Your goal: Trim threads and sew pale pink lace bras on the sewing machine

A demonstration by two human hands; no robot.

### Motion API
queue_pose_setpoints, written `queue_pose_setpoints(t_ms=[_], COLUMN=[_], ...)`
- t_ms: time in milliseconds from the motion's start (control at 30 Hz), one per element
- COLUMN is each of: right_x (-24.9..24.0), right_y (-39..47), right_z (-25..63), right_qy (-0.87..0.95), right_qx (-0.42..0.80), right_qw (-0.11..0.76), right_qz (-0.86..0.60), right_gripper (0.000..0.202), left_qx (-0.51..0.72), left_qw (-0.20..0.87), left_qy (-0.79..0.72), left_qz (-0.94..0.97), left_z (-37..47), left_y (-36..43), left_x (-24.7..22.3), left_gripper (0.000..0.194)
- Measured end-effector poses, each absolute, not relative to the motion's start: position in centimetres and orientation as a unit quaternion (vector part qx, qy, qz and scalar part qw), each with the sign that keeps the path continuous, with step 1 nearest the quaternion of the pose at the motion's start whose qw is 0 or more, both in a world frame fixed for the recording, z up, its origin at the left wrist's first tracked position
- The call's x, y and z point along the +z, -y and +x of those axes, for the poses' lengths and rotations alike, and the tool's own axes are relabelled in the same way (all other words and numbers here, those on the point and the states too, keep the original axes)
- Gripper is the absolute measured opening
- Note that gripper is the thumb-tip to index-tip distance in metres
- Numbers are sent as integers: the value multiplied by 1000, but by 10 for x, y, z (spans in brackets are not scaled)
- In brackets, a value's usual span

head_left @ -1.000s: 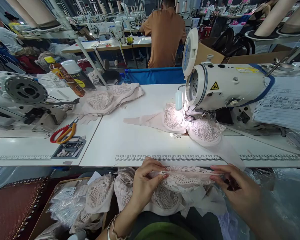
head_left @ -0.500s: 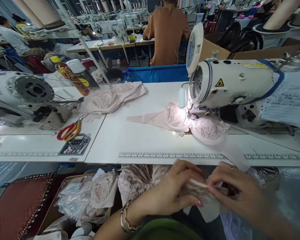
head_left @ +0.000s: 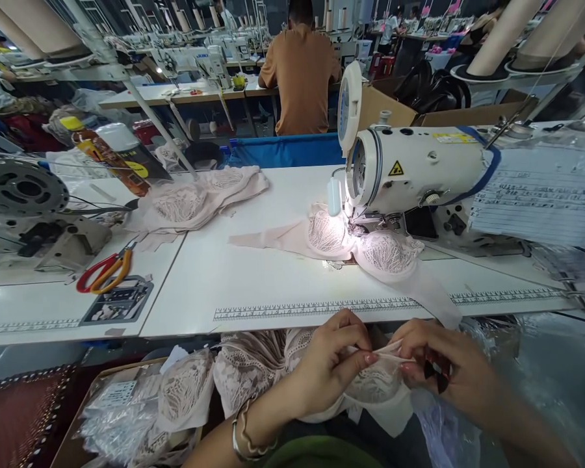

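My left hand [head_left: 329,361], with bracelets at its wrist, pinches the edge of a pale pink lace bra [head_left: 377,383] below the table's front edge. Facing it, my right hand [head_left: 436,361] grips the same edge and also has a small dark tool [head_left: 437,372] in its palm, partly hidden by the fingers. Part of the bra hangs down over my lap. Beyond my hands, another pink bra [head_left: 387,252] lies under the lit needle area of the white sewing machine [head_left: 419,162], one band trailing over the table edge.
Red and yellow scissors [head_left: 110,270] lie left on the white table [head_left: 199,279]. Behind them are more bras [head_left: 190,198], a bottle [head_left: 110,156] and a spray can [head_left: 131,153]. A box of wrapped pieces [head_left: 127,403] stands below left. A person in brown [head_left: 301,81] sits ahead.
The view has shifted to the right. My hands have drawn the fabric edge taut between them, more of the bra's lace shows, and the dark tool in my right hand is now visible.
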State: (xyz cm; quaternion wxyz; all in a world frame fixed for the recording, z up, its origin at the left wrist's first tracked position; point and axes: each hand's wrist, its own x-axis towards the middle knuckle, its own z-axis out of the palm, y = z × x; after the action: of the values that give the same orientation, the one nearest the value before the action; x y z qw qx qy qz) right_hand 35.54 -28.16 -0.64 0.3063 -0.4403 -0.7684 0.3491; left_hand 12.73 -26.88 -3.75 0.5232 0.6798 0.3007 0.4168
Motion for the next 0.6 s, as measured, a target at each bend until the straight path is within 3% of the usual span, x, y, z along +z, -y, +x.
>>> queue_pose_setpoints(t_ms=[333,600], right_x=[-6,-7], right_y=[281,283], right_z=[355,348], right_qy=[694,697], right_qx=[369,329], right_qw=[402,426], right_qz=[-470,-474], right_gripper=[27,24], left_qx=[428,402], left_qw=[513,510], left_qy=[-269,-300], left_qz=[693,698], left_z=[132,134], left_y=[270,272], left_x=[-33,-28], left_gripper=[17,18])
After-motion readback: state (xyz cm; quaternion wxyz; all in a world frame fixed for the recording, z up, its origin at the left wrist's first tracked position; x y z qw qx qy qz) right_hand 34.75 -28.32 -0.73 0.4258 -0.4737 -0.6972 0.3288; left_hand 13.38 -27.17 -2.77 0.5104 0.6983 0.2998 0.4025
